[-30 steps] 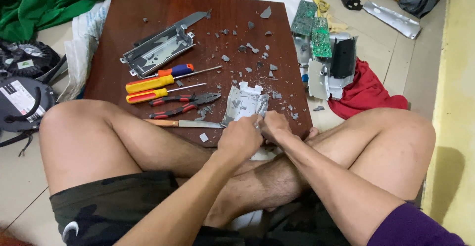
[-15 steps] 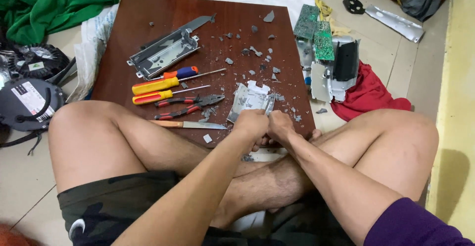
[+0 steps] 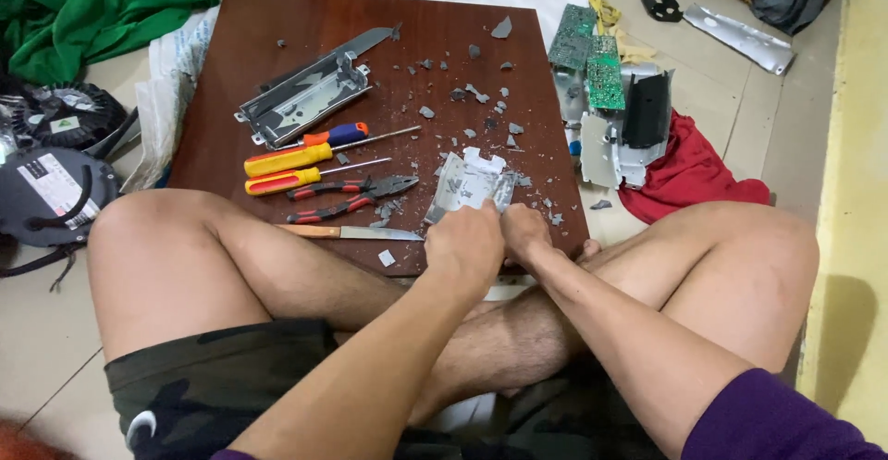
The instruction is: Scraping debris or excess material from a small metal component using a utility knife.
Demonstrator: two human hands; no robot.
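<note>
My left hand (image 3: 465, 247) and my right hand (image 3: 524, 231) meet at the near edge of a dark brown wooden board (image 3: 305, 25). Both grip a crumpled silvery metal piece (image 3: 465, 183) that rests on the board just beyond my fingers. My bare crossed legs frame the board's near edge. To the left of my hands lie a knife (image 3: 347, 232), red-handled pliers (image 3: 351, 192) and two yellow-and-red screwdrivers (image 3: 296, 158).
A metal bracket (image 3: 305, 98) and grey fragments lie scattered on the board. Green circuit boards (image 3: 592, 58), metal parts and a red cloth (image 3: 684, 169) sit at the right. A green cloth (image 3: 102, 2) and black fans (image 3: 55, 173) are at the left.
My hands have stayed on the metal piece and shifted slightly forward onto the board. The view has moved closer.
</note>
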